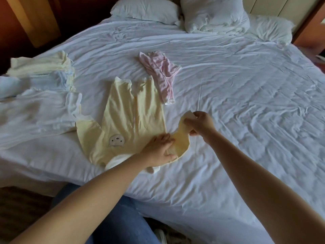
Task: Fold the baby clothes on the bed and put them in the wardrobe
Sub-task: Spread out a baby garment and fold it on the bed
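**SLEEVE FOLD ON THE YELLOW ROMPER**

Step in hand: folding, at the first sleeve (a judgement from the lie of the cloth). Working on the yellow romper (123, 120), spread face up near the front edge of the bed (246, 103), legs toward the head end, collar toward the front edge. Anchoring with the left hand (158, 148): laid flat on the shoulder, fingers straight and a little spread, pressing down. Pinching with the right hand (200, 123): cuff of the sleeve (181, 140) caught between thumb and fingertips, lifted off the sheet, arched up from the pressed shoulder.

Elsewhere on the bed: pink garment (161, 74) crumpled, not yet folded, just beyond the romper's legs; white garment (35, 113) spread by the left edge; stack of pale yellow and blue pieces (40, 67) at the left edge, apparently folded already.

Next move, as judged: carry the cuff across the chest, lay it flat, keep the left palm down until the crease sets at the shoulder. Calls for little force (soft knit, likely to slip and bunch). Wardrobe not identified in view; stowing not yet begun.
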### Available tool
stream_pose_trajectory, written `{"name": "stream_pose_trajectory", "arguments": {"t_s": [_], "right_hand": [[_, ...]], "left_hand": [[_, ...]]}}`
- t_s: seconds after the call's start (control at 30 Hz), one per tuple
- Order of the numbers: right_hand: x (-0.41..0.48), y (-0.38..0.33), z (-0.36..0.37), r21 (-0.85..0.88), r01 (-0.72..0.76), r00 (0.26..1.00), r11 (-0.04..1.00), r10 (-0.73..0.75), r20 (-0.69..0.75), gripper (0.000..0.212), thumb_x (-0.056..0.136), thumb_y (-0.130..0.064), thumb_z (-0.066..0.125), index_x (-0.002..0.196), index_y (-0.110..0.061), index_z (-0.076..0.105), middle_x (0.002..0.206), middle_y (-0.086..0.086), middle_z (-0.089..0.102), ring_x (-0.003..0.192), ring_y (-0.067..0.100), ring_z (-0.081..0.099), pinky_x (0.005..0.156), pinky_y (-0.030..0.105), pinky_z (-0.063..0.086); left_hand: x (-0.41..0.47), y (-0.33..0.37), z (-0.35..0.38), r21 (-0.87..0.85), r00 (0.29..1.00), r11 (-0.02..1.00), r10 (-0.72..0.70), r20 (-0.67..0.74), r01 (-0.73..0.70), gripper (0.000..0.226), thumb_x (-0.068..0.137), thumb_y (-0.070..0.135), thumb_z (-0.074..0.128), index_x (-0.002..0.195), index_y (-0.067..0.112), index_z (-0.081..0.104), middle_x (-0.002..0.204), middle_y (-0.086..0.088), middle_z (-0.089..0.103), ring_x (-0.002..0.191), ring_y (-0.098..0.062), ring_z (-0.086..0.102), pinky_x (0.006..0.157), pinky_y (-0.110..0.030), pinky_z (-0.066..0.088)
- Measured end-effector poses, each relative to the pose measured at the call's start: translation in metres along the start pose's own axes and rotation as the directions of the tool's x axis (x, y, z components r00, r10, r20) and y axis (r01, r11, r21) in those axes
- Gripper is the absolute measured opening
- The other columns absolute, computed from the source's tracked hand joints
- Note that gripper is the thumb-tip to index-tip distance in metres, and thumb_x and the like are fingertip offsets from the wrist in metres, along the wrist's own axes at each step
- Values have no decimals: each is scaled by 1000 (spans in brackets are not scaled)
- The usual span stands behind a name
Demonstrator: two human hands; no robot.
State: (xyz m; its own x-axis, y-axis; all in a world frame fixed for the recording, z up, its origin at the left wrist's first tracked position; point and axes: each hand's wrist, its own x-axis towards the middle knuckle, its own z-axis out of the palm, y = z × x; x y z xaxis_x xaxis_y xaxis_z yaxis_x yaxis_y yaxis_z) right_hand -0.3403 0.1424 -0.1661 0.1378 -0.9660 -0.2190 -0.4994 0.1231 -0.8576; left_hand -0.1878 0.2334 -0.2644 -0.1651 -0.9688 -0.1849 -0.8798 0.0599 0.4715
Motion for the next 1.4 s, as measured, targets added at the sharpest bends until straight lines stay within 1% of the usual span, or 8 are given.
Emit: {"name": "stream_pose_trajectory", "arguments": {"t_s": [0.13, 0.33, 0.53, 0.7, 0.83, 1.13, 1.27, 1.4], "right_hand": [[-24, -36, 36, 123, 18, 990, 992, -34, 134, 8, 83, -12, 70, 89, -11, 64, 74, 8, 64, 60, 17, 64, 54, 26, 58], [-41, -55, 100, 79, -57, 918, 995, 21, 395, 29, 93, -36, 60, 99, -9, 67, 77, 9, 70, 60, 17, 68, 57, 27, 56], [-37, -11, 121, -286, 259, 966, 923, -242, 91, 23, 90, -20, 50, 100, -23, 70, 93, -4, 73, 85, 17, 67, 77, 37, 56], [-41, 40, 121, -568, 588, 809, 575, -409, 423, 42, 98, -24, 43, 139, -29, 50, 148, -10, 45, 136, 12, 41, 105, 27, 37], [-46, 69, 120, -641, 653, 757, 403, -370, 538, 62, 96, -59, 10, 154, -35, 7, 160, -11, -2, 149, 9, -6, 122, 32, -5], [-40, 65, 121, -673, 625, 777, 395, -231, 585, 67, 92, -65, 8, 152, -40, -6, 162, -5, -15, 147, 12, -19, 118, 36, -15], [-40, 57, 117, -635, 621, 774, 459, -231, 590, 58, 101, -50, 32, 153, -39, 10, 164, -6, -3, 149, 12, -9, 121, 40, -7], [-36, 31, 123, -622, 600, 800, 503, -367, 475, 45, 96, -47, 48, 140, -35, 47, 157, -7, 29, 144, 14, 28, 121, 44, 0]], "left_hand": [[-17, -3, -37, -805, 961, 589, -257, -99, 74, 39, 104, 32, 42, 141, 21, 45, 135, -8, 58, 121, -15, 55, 104, -29, 41], [-57, -38, -77, -984, 879, 122, -473, 55, 127, 45, 95, 66, 35, 112, 30, 55, 97, -6, 68, 88, -24, 68, 69, -38, 55], [-69, -81, -60, -678, 767, 682, -581, -273, 275, 52, 87, 24, 69, 135, 20, 49, 133, 0, 54, 119, -19, 53, 90, -26, 42], [-85, -91, -50, -38, 823, 967, -233, -519, 250, 55, 80, 11, 67, 132, 25, 55, 124, -1, 56, 106, -25, 59, 79, -35, 49], [-87, -96, -26, 264, 884, 964, 109, -454, 17, 39, 86, 12, 55, 124, 15, 65, 143, -8, 51, 134, -32, 46, 103, -43, 42], [-88, -97, -14, 206, 984, 965, -142, -106, 161, 63, 101, 47, 6, 156, 17, -2, 163, 3, -11, 149, -10, -15, 118, -29, -12], [-110, -95, -26, 40, 941, 999, 10, -339, 3, 47, 104, 38, 34, 147, 21, 42, 156, 7, 33, 144, -9, 27, 119, -30, 22], [-152, -115, -29, 65, 699, 998, 40, -714, 9, 25, 94, 30, 51, 104, 22, 73, 98, 9, 68, 88, -11, 63, 73, -28, 49]]}}
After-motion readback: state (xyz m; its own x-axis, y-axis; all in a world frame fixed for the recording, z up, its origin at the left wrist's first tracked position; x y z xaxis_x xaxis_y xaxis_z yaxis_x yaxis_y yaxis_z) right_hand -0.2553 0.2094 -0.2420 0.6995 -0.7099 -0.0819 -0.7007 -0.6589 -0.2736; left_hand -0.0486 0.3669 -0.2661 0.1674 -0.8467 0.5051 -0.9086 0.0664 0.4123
